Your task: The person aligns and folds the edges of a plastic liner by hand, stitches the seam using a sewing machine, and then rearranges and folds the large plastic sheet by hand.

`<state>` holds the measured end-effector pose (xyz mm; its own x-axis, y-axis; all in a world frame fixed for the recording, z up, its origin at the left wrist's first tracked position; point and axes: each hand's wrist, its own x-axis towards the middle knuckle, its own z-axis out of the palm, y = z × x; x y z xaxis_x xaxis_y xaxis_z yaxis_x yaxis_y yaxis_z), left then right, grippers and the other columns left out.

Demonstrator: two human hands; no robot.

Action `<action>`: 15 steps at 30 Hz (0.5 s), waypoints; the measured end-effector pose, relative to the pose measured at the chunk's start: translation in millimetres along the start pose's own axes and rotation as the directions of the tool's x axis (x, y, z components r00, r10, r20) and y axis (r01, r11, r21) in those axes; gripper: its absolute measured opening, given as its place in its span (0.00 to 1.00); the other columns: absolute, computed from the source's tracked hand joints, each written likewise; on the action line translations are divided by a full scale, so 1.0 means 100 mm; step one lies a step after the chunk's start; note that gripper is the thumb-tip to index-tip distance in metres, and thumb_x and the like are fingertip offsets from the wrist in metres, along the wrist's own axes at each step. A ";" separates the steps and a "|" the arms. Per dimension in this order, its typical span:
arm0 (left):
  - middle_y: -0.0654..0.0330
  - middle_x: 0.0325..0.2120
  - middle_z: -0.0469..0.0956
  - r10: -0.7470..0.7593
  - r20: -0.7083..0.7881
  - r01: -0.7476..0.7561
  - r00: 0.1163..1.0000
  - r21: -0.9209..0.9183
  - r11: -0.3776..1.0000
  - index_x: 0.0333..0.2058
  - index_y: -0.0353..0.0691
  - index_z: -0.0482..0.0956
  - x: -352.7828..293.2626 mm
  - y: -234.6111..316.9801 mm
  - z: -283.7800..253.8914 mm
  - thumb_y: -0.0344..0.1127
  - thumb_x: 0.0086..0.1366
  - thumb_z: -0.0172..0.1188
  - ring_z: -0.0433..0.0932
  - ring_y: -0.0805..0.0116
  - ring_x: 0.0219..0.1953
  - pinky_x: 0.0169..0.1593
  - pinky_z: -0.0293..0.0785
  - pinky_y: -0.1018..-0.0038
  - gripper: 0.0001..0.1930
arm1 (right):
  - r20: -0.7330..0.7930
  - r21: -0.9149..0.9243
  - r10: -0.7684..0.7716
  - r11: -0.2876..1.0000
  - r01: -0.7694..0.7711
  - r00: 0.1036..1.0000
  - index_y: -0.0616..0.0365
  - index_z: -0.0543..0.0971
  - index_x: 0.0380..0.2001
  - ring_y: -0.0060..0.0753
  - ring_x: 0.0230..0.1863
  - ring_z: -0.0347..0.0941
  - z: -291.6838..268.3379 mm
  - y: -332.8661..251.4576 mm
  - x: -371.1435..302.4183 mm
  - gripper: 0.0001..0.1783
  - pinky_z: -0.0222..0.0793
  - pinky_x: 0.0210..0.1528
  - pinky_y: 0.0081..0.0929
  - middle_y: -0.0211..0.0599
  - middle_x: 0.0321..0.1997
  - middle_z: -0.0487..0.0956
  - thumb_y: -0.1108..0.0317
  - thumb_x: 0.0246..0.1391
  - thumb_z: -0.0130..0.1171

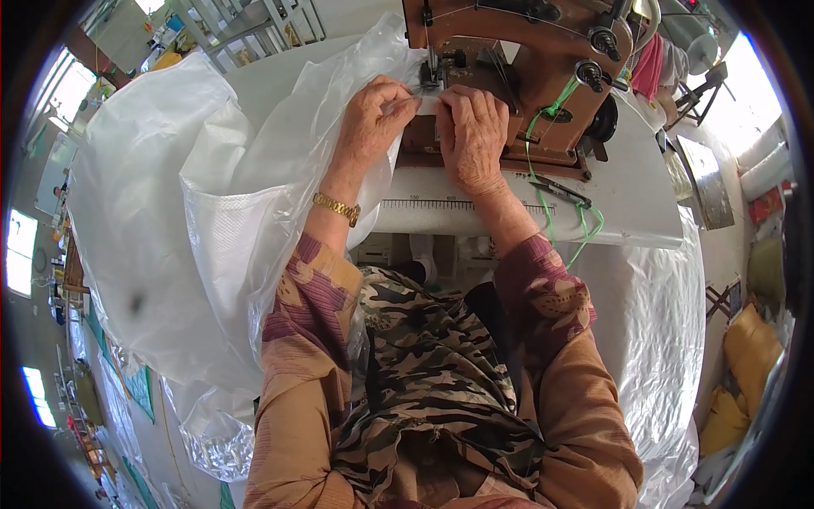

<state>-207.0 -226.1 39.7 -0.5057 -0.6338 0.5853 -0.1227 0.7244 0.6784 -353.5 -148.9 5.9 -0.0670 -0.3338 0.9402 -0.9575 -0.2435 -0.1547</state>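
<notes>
A brown sewing machine (530, 59) stands at the far side of the table, its presser foot (430, 76) over the edge of a large white woven bag (222, 220) with a clear film layer. Just left of the foot, my left hand (376, 123) pinches the bag's edge between thumb and fingers. My right hand (475, 140) is closed at the near side of the foot, fingers curled on a short white bit of the same edge. The needle tip and the stitching are too small to make out.
Green thread (530, 140) hangs down the machine's front to dark thread snips (562, 193) on the table. A measuring scale (432, 204) runs along the table's near edge. Clear plastic sheeting (653, 339) hangs at the right. Yellow sacks (750, 356) lie farther right.
</notes>
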 end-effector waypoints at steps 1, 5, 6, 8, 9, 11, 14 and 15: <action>0.58 0.34 0.77 -0.011 0.006 0.011 1.000 0.006 1.000 0.29 0.31 0.79 0.01 -0.01 0.01 0.33 0.60 0.63 0.77 0.67 0.36 0.39 0.74 0.73 0.09 | 0.014 -0.005 -0.007 1.000 0.008 1.000 0.55 0.73 0.38 0.36 0.41 0.70 0.00 0.00 0.00 0.11 0.61 0.47 0.36 0.32 0.42 0.75 0.71 0.50 0.61; 0.58 0.32 0.77 -0.018 -0.013 0.019 1.000 0.041 0.999 0.29 0.31 0.79 0.04 -0.04 0.03 0.34 0.58 0.63 0.77 0.66 0.34 0.38 0.73 0.72 0.10 | -0.011 0.021 -0.006 1.000 0.007 1.000 0.53 0.75 0.41 0.36 0.43 0.72 0.00 0.01 -0.01 0.14 0.61 0.48 0.36 0.31 0.44 0.76 0.72 0.50 0.61; 0.58 0.31 0.76 -0.020 -0.009 0.021 1.000 0.028 0.999 0.29 0.31 0.79 0.04 -0.04 0.03 0.35 0.58 0.63 0.77 0.66 0.33 0.38 0.73 0.71 0.11 | -0.002 0.024 -0.027 0.999 0.027 1.000 0.51 0.75 0.42 0.36 0.44 0.72 -0.01 0.02 -0.01 0.14 0.61 0.48 0.35 0.30 0.45 0.76 0.73 0.50 0.62; 0.58 0.31 0.76 -0.030 -0.008 0.031 1.000 0.053 0.998 0.29 0.31 0.79 0.05 -0.04 0.03 0.35 0.57 0.63 0.76 0.65 0.32 0.38 0.73 0.71 0.11 | 0.014 0.015 -0.048 0.999 0.048 0.999 0.51 0.76 0.42 0.36 0.44 0.72 -0.02 0.03 -0.02 0.15 0.61 0.48 0.35 0.30 0.45 0.76 0.73 0.50 0.62; 0.58 0.31 0.76 -0.041 -0.007 0.042 0.999 0.073 0.996 0.29 0.32 0.79 0.06 -0.04 0.03 0.35 0.56 0.63 0.76 0.65 0.32 0.38 0.73 0.70 0.10 | 0.023 0.011 -0.053 0.999 0.053 0.998 0.50 0.76 0.42 0.35 0.44 0.72 -0.02 0.04 -0.03 0.15 0.61 0.48 0.36 0.29 0.45 0.76 0.73 0.50 0.62; 0.57 0.30 0.77 -0.051 -0.014 0.052 0.999 0.108 0.993 0.29 0.32 0.79 0.06 -0.04 0.04 0.35 0.56 0.63 0.76 0.64 0.31 0.38 0.73 0.70 0.10 | 0.023 0.002 -0.063 0.998 0.063 0.998 0.50 0.76 0.42 0.35 0.44 0.72 -0.01 0.05 -0.03 0.15 0.61 0.48 0.36 0.29 0.45 0.75 0.73 0.50 0.62; 0.56 0.29 0.78 -0.115 -0.033 0.119 0.993 0.179 0.977 0.29 0.33 0.78 0.08 -0.04 0.06 0.34 0.55 0.63 0.77 0.63 0.30 0.37 0.73 0.69 0.09 | 0.019 -0.006 -0.070 0.998 0.070 0.997 0.51 0.76 0.41 0.36 0.44 0.71 -0.01 0.05 -0.05 0.14 0.61 0.48 0.36 0.29 0.45 0.74 0.72 0.50 0.62; 0.56 0.28 0.78 -0.170 -0.047 0.176 0.984 0.221 0.959 0.28 0.34 0.78 0.08 -0.05 0.07 0.34 0.54 0.63 0.77 0.62 0.30 0.37 0.73 0.68 0.09 | 0.022 -0.003 -0.066 0.998 0.066 0.998 0.51 0.76 0.41 0.36 0.44 0.71 -0.01 0.05 -0.05 0.14 0.61 0.48 0.37 0.29 0.44 0.74 0.72 0.50 0.62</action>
<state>-217.1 -232.8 38.2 -0.4366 -0.7597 0.4819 -0.3956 0.6432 0.6556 -357.8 -147.7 0.6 0.0027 -0.3371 0.9414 -0.9608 -0.2620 -0.0911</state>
